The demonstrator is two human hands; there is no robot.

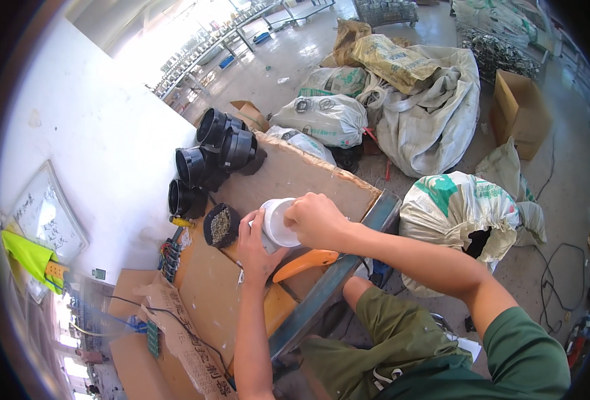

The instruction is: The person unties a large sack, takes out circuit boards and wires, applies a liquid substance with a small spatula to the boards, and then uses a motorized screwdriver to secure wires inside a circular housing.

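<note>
Head: left hand (255, 252) holds white tub (278, 228), right hand (316, 217) at rim (267, 207)

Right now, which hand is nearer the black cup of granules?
Left. Your left hand is just right of the black cup, against the white tub; your right hand is farther right, at its opening.

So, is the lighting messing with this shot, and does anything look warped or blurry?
Head view: glare washes out the upper-left background and part of the white partition; head view: fisheye warping makes edges lean near the dark rim, and the cardboard box at right looks hazy; head view: the left hand and right hand are fairly clear, but the white tub's inside is pale and hard to read.
</note>
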